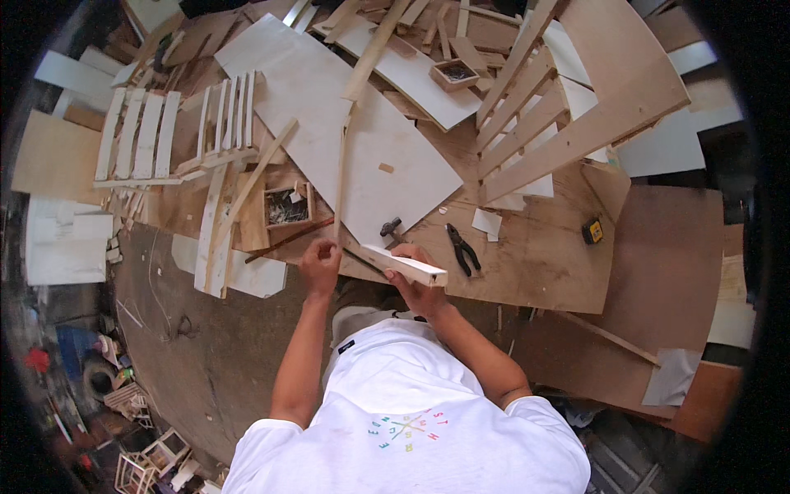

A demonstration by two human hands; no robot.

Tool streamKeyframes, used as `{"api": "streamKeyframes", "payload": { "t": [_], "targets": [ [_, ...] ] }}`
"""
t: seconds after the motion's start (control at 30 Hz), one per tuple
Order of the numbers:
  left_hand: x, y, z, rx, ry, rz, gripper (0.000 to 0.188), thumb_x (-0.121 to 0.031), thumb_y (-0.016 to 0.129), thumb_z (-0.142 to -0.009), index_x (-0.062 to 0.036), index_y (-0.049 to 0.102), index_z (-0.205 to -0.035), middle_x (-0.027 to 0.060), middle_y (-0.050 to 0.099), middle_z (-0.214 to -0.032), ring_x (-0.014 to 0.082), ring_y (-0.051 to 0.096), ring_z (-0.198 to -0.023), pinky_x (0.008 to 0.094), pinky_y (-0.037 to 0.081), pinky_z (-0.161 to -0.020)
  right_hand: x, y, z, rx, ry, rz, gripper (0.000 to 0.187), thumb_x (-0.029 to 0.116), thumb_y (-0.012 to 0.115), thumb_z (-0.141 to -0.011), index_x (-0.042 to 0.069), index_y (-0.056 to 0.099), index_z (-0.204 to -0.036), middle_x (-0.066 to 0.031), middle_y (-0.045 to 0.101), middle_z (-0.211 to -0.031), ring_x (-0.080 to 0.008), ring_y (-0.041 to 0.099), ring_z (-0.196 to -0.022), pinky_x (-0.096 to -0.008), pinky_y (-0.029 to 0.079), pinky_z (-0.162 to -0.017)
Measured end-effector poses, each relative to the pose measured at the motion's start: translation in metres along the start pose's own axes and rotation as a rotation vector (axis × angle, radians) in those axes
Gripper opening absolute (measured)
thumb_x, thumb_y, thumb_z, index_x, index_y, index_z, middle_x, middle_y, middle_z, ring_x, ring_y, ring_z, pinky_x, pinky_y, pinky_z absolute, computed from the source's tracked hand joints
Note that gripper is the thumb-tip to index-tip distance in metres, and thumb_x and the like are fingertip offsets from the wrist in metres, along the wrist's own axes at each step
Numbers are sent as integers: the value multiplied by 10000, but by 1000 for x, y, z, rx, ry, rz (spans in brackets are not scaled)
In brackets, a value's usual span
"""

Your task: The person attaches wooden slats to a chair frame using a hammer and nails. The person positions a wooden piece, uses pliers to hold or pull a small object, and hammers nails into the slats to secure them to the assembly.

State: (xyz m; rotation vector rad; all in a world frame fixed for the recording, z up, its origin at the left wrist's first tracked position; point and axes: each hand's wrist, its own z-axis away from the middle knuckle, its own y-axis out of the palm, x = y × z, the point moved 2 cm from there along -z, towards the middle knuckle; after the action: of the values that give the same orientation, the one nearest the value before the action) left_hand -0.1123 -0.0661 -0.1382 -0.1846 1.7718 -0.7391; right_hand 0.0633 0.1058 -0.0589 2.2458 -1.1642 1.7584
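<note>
My right hand [414, 292] grips a narrow wooden piece with a white top face [411, 267] at the table's near edge. To its left my left hand [319, 265] is raised with its fingers curled together; whatever they pinch is too small to make out. A thin wooden strip [340, 181] runs away from near that hand, across a white board [354, 140]. Just beyond the white-topped piece lies a hammer [392, 228], its handle partly hidden. Black-handled pliers [462, 249] rest to the right of my right hand.
A small wooden box of nails [288, 206] sits left of the white board, and another box [454, 75] stands farther back. A tape measure [592, 230] lies near the right edge. Slatted wooden frames [527, 115] stand at the back right, with more slats [136, 136] at left.
</note>
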Motion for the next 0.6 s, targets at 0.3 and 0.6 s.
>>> {"api": "streamKeyframes", "payload": {
  "t": [0.3, 0.6],
  "targets": [
    [71, 36, 30, -12, -198, 13, 142, -54, 758, -837, -58, 737, -978, 99, 751, -905, 208, 740, -827, 347, 574, -770, 25, -16, -21, -69, -27, 24, 368, 161, 764, -876, 37, 574, -1165, -180, 636, -1112, -368, 661, -1032, -424, 550, -884],
    [76, 27, 28, -12, 5, -122, 231, -36, 789, -826, -66, 717, -1044, 118, 703, -1043, 291, 706, -928, 397, 555, -819, 38, -13, -31, -38, -64, -49, 280, 113, 694, -881, 52, 609, -1140, -167, 616, -1130, -295, 631, -1071, -393, 518, -945]
  ]
}}
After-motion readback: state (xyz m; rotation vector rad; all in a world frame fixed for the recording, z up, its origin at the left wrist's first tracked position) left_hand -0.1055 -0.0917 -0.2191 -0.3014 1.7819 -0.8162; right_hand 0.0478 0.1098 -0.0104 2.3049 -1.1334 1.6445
